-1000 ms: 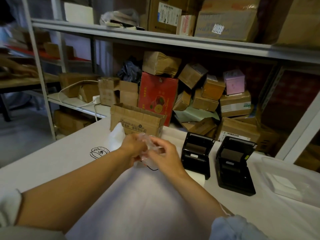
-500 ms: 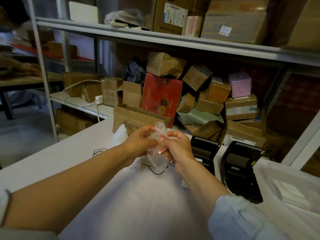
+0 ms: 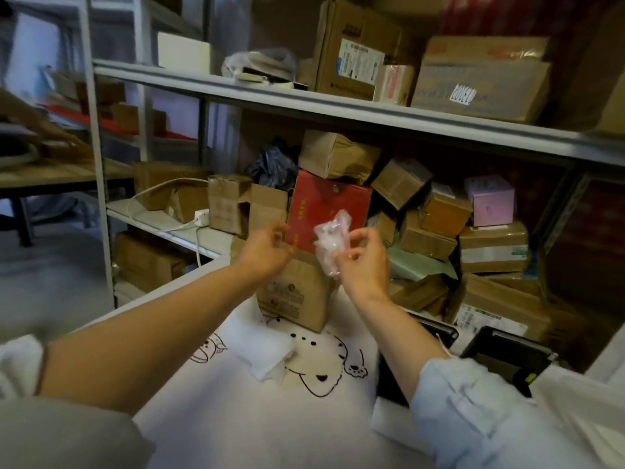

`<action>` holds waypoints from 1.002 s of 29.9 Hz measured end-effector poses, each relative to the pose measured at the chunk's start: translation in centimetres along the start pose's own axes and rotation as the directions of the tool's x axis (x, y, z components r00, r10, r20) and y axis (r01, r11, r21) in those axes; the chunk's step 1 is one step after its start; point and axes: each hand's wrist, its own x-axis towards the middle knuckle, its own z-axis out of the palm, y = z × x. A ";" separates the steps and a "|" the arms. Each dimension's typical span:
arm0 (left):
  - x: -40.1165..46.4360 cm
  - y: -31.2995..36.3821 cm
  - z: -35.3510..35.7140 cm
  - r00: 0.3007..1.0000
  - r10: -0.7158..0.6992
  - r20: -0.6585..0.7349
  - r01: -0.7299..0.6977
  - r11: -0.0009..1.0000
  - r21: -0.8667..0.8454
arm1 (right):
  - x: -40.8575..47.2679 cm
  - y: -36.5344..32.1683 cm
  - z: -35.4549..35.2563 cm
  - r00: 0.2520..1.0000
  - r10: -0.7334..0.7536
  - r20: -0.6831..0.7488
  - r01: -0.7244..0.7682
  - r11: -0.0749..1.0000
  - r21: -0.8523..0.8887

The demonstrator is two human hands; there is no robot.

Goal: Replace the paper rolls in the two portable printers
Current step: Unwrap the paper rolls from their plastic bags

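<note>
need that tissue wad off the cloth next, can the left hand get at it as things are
Probably yes. The left hand looks empty, fingers loosely curled, raised above the open cardboard box. The white wad lies uncovered on the cloth nearer the person, below that forearm, with nothing over it.

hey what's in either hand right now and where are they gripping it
The right hand pinches a crumpled clear plastic wrapper by its right edge with the fingers. The left hand holds nothing.
</note>
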 end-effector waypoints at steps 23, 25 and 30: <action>4.4 -5.7 -0.1 0.958 0.280 0.058 -0.249 0.720 0.648 | 0.3 1.9 5.4 0.806 -0.541 0.239 0.582 0.653 -0.485; 3.1 -5.2 -0.6 0.969 -0.053 0.242 -0.129 0.728 0.674 | -0.9 1.5 5.2 0.857 -0.373 0.355 0.508 0.728 -0.460; -1.4 -5.9 -0.7 0.757 -0.470 0.453 -0.132 0.569 0.811 | -4.2 2.3 4.1 0.593 0.412 0.692 -0.013 0.864 -0.503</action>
